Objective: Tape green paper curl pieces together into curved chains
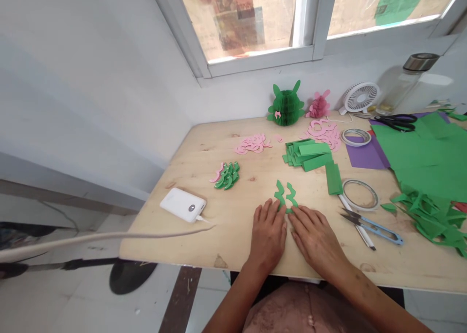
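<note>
Near the table's front edge lies a green paper cutout (291, 194) with wavy edges, its two arms pointing away from me. My left hand (268, 233) rests flat on the wood, fingertips touching the cutout's lower left side. On the opposite side my right hand (317, 238) lies palm down, its fingertips at the cutout's lower right. Fingers of both hands are stretched out, and the cutout's bottom is partly covered by them. Further off, a stack of folded green paper strips (310, 154) sits beyond my hands, with one more folded piece (333, 178) nearer my right hand.
Blue thread snips (379, 228), a white pen (365, 236) and tape rolls (360, 195) lie right, beside green scraps (430, 216). Left are a power bank (183, 204) with a cable and small green curved pieces (227, 175). A green honeycomb paper figure (286, 107) stands behind.
</note>
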Tool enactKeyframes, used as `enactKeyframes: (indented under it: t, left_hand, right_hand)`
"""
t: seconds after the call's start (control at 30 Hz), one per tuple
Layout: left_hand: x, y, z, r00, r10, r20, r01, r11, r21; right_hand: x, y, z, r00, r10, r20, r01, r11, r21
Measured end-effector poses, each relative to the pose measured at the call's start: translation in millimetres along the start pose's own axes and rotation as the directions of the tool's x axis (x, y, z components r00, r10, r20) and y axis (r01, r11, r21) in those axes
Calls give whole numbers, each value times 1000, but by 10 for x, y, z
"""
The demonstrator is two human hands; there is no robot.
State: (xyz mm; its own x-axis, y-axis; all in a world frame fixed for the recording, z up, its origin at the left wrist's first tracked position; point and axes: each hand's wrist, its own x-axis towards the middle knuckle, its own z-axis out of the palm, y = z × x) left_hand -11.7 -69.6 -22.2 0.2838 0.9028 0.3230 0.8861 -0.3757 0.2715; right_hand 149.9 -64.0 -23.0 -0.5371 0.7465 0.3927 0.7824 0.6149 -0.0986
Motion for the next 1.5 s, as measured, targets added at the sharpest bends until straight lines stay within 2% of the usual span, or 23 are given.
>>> enactKeyframes:
  t: [0.43, 0.73, 1.5]
  left_hand:
    - [-25, 19, 42, 1000, -16, 23, 15, 999, 45]
    - [-18, 19, 49, 1000, -10, -9, 11, 998, 56]
    - [-4, 12, 2, 1000, -15, 5, 15, 1000, -7]
  right_hand:
    - [-37, -35, 38, 1000, 26, -17, -26, 1000, -7]
    - [-35, -9, 23, 1000, 0, -23, 0, 1000, -7]
    - [-33, -1, 10, 1000, 8, -13, -7, 999, 37]
